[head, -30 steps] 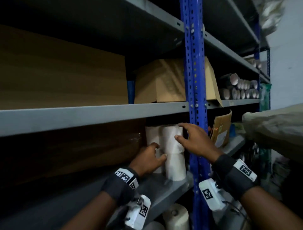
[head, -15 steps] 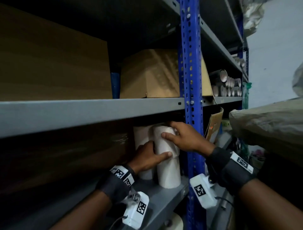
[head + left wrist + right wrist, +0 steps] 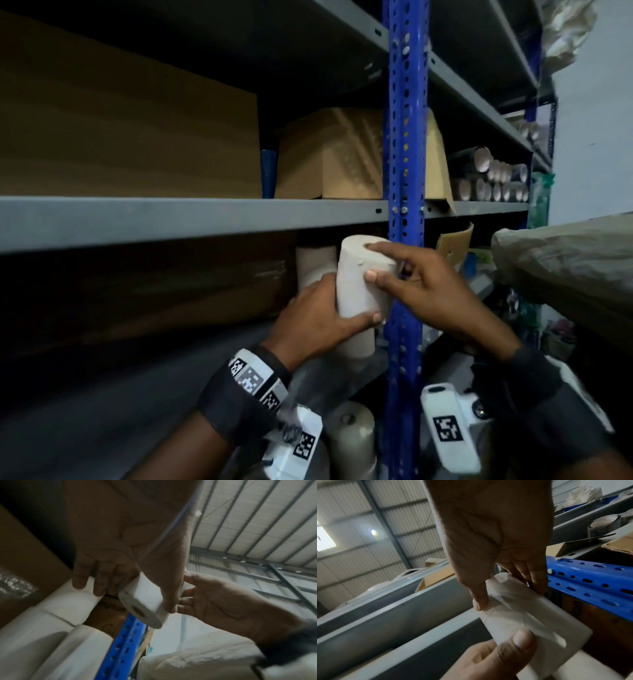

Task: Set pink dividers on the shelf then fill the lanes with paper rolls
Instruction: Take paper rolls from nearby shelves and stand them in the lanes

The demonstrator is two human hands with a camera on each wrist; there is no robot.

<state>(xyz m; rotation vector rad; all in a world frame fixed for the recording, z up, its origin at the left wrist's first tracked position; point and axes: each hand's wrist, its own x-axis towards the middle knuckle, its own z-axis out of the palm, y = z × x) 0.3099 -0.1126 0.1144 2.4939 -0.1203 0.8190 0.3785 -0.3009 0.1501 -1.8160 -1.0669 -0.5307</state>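
Note:
A white paper roll [image 3: 359,281] is tilted at the front of the lower shelf, next to the blue post, and both hands hold it. My left hand [image 3: 342,308] grips its lower half with the thumb across the front. My right hand [image 3: 376,262] pinches its top end, forefinger on the end face and thumb on the side. In the left wrist view the roll [image 3: 145,601] shows its hollow core. The right wrist view shows the roll [image 3: 530,615] between both thumbs. Another roll [image 3: 356,346] stands under it, and a stack of rolls [image 3: 313,263] behind. No pink divider is in view.
A blue perforated post [image 3: 406,154] stands just right of the roll. The grey shelf edge [image 3: 205,219] runs close above. A large brown box [image 3: 164,284] fills the lane's left side. Cardboard boxes [image 3: 329,154] sit above, more rolls [image 3: 349,431] below, a bulky sack [image 3: 565,267] at right.
The top roll has tipped away from the stack and come forward in both hands. My right forefinger has shifted onto its end face. The head view has moved closer.

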